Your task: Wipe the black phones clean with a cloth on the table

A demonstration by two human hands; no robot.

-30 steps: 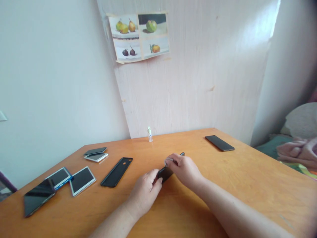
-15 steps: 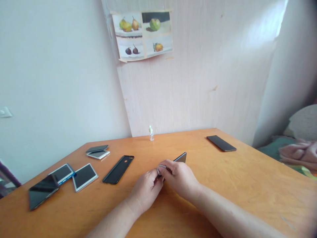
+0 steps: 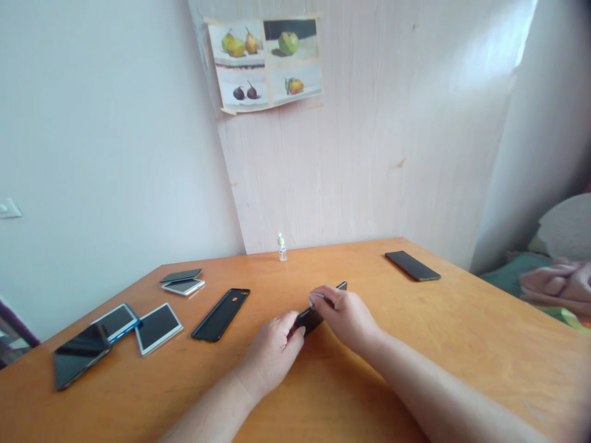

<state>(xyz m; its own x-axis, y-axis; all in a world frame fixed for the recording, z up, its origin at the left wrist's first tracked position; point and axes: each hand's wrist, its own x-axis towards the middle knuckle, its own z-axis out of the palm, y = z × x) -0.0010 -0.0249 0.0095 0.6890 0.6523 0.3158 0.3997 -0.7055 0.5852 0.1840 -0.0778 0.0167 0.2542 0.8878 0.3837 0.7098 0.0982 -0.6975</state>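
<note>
A dark smartphone (image 3: 310,320) is held tilted on its long edge above the table, its far corner showing beyond my right hand. My left hand (image 3: 276,342) is closed around the phone's near end, thumb on one side and fingers on the other. My right hand (image 3: 347,315) pinches a small white pad (image 3: 316,298) against the phone's upper edge. Most of the pad is hidden by the fingers, so its exact kind is unclear. To the left of my hands lies an empty black phone case (image 3: 221,315), open side up.
White-framed phones (image 3: 159,329) and a blue-edged one (image 3: 115,323) lie at left beside a dark phone (image 3: 80,357). Two more phones (image 3: 183,286) overlap behind them. A small pump bottle (image 3: 281,248) stands at the back edge. Another dark phone (image 3: 412,266) lies far right.
My right hand has slid with the white pad along the phone's edge, away from my left hand, uncovering more of the phone. The left hand stays in place.
</note>
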